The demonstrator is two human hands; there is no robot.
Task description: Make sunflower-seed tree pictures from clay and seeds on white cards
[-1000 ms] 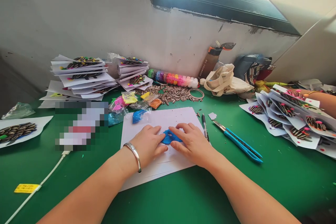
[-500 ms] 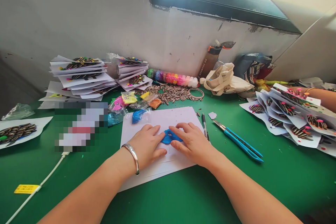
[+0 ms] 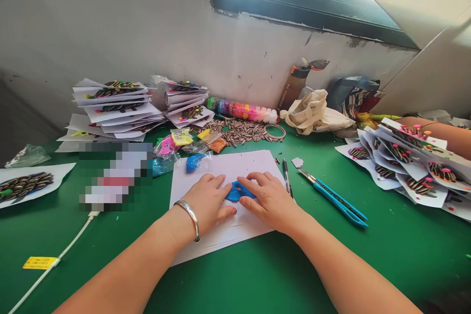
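A flattened patch of blue modelling clay [image 3: 234, 195] lies on a stack of white paper [image 3: 221, 236]. My left hand [image 3: 208, 201], with a silver bangle at its wrist, rests on the sheet, its fingertips at the patch's left edge. From the other side my right hand [image 3: 272, 203] touches the clay with its index finger and thumb, the other fingers spread. Neither hand grips anything. Faint drawn lines show on the paper below the clay. A packet of blue clay [image 3: 195, 162] lies at the paper's upper left, beyond my left hand.
A black pen [image 3: 287, 179] and a blue utility knife [image 3: 333, 197] lie to the right. Sunflower seeds [image 3: 243, 131] are spread behind the paper. Stacked seed-decorated sheets [image 3: 117, 113] stand back left, more [image 3: 401, 157] at right near another person's arm [image 3: 437, 130]. A white cable [image 3: 73, 243] runs at left.
The view has shifted very slightly. My left thumb has edged a little to the right; both hands otherwise stay at the blue clay.
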